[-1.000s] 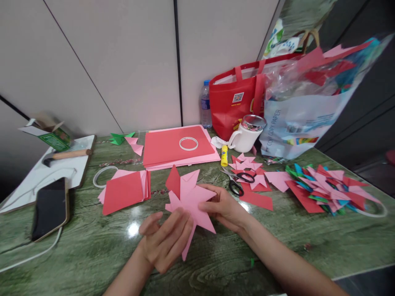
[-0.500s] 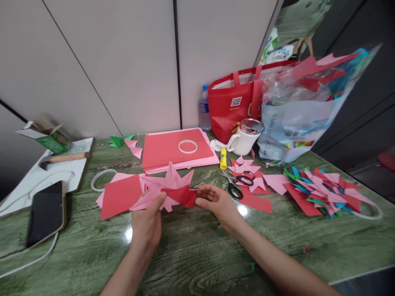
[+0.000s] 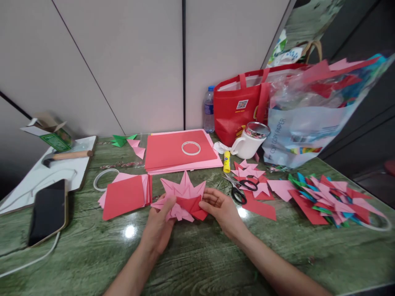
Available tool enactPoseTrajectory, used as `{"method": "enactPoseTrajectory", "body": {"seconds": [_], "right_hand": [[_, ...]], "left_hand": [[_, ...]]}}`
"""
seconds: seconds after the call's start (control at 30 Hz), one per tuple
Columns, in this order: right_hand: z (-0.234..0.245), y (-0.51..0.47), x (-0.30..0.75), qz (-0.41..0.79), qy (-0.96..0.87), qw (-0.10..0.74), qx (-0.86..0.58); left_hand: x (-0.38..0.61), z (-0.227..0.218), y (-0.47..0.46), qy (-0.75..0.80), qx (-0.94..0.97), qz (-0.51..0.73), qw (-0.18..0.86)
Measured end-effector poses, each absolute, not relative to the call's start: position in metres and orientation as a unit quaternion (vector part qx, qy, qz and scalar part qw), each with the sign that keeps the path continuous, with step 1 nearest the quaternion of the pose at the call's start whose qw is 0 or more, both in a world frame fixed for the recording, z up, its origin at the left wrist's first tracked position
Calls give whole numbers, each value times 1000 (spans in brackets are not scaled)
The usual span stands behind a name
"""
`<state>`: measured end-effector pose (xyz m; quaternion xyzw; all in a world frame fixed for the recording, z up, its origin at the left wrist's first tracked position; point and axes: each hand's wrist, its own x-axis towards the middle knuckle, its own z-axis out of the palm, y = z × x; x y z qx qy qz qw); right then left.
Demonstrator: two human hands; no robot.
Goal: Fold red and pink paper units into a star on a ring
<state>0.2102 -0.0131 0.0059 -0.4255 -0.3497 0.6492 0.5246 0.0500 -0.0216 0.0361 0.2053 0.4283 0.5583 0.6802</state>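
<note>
Both of my hands hold a folded pink paper star [image 3: 184, 191] with a red folded piece [image 3: 191, 205] at its front, low over the green table [image 3: 197, 250]. My left hand [image 3: 159, 228] grips the star's left side, thumb on top. At the star's right edge, the fingers of my right hand [image 3: 220, 207] curl around the red piece. A stack of red and pink squares [image 3: 125, 195] lies just left of the star.
Large red and pink sheets [image 3: 177, 152] with a tape ring [image 3: 190, 148] lie behind. Scissors [image 3: 239, 189], a glue stick [image 3: 227, 161], a white mug [image 3: 249, 139], finished stars [image 3: 330, 197], bags [image 3: 296, 111] and a bottle [image 3: 209, 109] stand right. A phone [image 3: 47, 211] and a board [image 3: 40, 172] lie left.
The star, first held flat facing me, was turned over and lowered toward the table. Both hands followed it forward and now hold it with the red piece in front.
</note>
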Motion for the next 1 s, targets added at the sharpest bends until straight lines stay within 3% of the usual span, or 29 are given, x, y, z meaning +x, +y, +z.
{"method": "enactPoseTrajectory", "body": {"seconds": [0.17, 0.27, 0.47, 0.77, 0.87, 1.0], "right_hand": [[14, -6, 229, 647, -500, 403, -410], [17, -2, 237, 642, -518, 378, -420], [10, -1, 229, 630, -478, 421, -444], [5, -27, 197, 485, -538, 533, -438], [8, -25, 198, 580, -455, 543, -401], [12, -27, 195, 801, -342, 412, -269]], "left_hand": [[44, 38, -17, 416, 224, 508, 720], [40, 41, -17, 407, 240, 479, 739], [43, 41, -26, 343, 274, 352, 827], [60, 28, -42, 354, 241, 349, 833], [60, 35, -41, 386, 230, 440, 777], [57, 38, -38, 421, 278, 517, 692]]}}
